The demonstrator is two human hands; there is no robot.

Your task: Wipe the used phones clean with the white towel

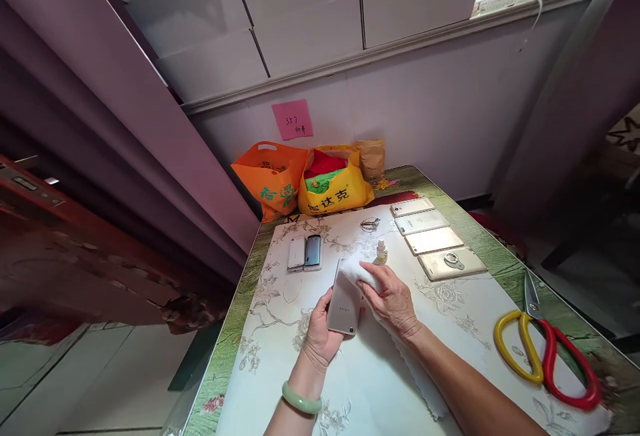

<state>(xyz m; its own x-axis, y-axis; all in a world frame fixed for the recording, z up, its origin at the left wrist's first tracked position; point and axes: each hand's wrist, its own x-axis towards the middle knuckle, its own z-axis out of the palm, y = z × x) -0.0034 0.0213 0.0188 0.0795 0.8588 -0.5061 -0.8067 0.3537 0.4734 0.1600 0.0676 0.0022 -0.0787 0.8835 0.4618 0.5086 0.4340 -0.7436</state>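
Grips phone (343, 301) lengthwise-forward in left hand (320, 336) and clasps white cloth (354, 268) over its far end in right hand (395, 299).

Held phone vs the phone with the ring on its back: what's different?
The held phone sits in the left hand, the right hand's white cloth covering its far end; the ring phone lies on the table, uncovered. The held phone points away from the person; the ring phone lies crosswise. The held phone's visible back is ringless; the ring phone's carries a ring. Both show their backs.
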